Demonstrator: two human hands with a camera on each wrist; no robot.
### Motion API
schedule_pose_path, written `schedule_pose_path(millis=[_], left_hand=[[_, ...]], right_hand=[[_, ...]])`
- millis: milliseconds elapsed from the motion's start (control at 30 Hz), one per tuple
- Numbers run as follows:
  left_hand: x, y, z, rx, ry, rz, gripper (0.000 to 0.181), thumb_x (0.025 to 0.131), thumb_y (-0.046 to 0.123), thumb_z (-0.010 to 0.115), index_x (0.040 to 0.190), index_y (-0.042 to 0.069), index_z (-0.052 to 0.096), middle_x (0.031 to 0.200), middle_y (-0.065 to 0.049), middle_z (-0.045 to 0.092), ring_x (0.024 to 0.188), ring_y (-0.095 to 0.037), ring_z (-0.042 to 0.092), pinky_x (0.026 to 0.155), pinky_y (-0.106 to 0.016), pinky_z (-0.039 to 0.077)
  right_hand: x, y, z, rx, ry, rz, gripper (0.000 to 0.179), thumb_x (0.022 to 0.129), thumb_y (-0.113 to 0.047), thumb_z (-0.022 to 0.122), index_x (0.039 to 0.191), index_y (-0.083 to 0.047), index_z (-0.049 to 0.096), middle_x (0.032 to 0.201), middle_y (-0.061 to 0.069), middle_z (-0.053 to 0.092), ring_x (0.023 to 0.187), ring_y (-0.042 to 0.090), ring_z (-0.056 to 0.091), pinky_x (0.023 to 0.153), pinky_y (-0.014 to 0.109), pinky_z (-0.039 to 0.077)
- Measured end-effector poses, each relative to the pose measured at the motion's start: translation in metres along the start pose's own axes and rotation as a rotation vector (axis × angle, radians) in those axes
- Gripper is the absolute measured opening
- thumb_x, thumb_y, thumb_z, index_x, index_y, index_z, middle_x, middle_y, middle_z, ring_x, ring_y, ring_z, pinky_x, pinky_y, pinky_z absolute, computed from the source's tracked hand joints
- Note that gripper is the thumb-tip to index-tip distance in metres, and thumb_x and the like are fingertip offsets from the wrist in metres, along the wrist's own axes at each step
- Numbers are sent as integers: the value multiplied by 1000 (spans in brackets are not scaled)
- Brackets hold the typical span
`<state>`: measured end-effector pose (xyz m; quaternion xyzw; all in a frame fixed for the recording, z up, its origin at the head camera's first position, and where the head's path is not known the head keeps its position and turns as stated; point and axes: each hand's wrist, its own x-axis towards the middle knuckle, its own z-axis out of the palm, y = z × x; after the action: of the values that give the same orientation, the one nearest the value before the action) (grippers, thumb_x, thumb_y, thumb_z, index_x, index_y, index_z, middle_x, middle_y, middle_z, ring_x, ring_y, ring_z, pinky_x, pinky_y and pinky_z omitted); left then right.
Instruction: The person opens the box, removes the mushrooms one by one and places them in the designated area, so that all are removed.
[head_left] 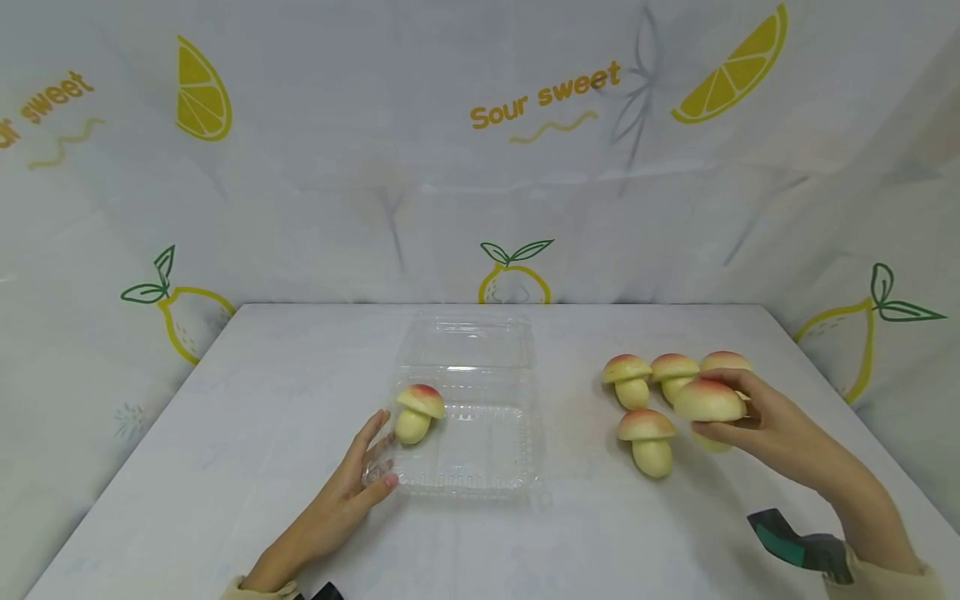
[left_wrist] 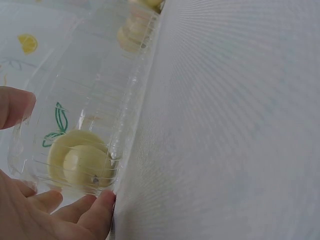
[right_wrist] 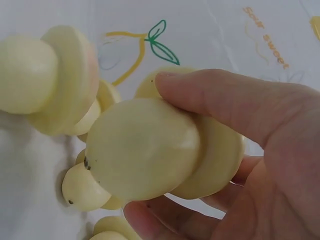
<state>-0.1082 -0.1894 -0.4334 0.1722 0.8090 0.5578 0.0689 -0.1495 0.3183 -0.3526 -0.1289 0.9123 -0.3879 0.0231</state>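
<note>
My right hand (head_left: 757,417) grips a pale yellow toy mushroom (right_wrist: 142,147) with a red-tinged cap, thumb on one side and fingers on the other. It holds it over the right of the table, near several similar mushrooms (head_left: 647,437). On the left, my left hand (head_left: 348,492) holds the near left corner of a clear plastic clamshell box (head_left: 480,483), thumb and fingers around the corner. The box's lid (head_left: 468,342) lies folded back behind it. One toy mushroom (head_left: 416,414) lies inside the box at its left; the left wrist view shows its round stem end through the wall.
A white cloth covers the table (head_left: 570,542). Behind it rises a white backdrop (head_left: 337,183) printed with lemons and lettering. A back row of mushrooms (head_left: 626,379) stands close together beyond the right hand.
</note>
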Motion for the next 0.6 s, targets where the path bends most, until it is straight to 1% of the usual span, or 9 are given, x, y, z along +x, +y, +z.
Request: schedule_pose_path(millis=[67,133,200,300,500,533,600], left_hand=[[0,0,0,0,1,4,77,103,17,51,160,11,-2,167,-17,0,147,-55,14,105,-72,34],[0,-1,0,5,1,9,77,103,17,51,160,11,-1,167,-17,0,147,-55,14,104,-72,35],[0,-1,0,6,3,9,77,103,17,51,160,11,-1,167,-17,1,147,-55,14,104,-72,36],[0,0,0,7,3,8,77,103,17,51,160,12,-1,167,-17,1,147,-55,14,104,-72,36],[0,1,0,3,5,-3,77,103,17,51,160,11,-1,167,-16,1,147,-54,15,104,-72,35],[0,1,0,2,5,-3,77,103,17,51,160,11,-1,167,-17,1,147,-54,14,104,-72,35],[0,1,0,0,4,1,77,103,17,51,160,11,-1,167,-17,1,147,-55,14,104,-72,35]], right_hand=[[0,1,0,-6,-12,17,60,92,-15,71,141,-3,38,127,2,47,96,-9,54,71,20,55],[0,2,0,-13,-28,44,61,93,-17,70,142,-2,37,130,12,47,97,-9,53,71,20,54],[1,4,0,-18,-44,70,63,94,-20,69,144,-1,35,132,17,46,97,-8,53,71,21,54],[2,7,0,-34,-54,103,64,95,-23,69,144,0,35,134,21,46,96,-6,52,70,21,53],[4,14,0,-91,-47,129,63,93,-25,70,140,4,38,132,25,50,93,-9,49,70,20,51],[4,15,1,-102,-48,130,64,94,-25,70,140,5,38,132,26,50,96,-4,53,70,20,51],[5,17,1,-119,-55,137,65,94,-25,69,140,6,37,133,30,50,104,12,59,73,24,51]])
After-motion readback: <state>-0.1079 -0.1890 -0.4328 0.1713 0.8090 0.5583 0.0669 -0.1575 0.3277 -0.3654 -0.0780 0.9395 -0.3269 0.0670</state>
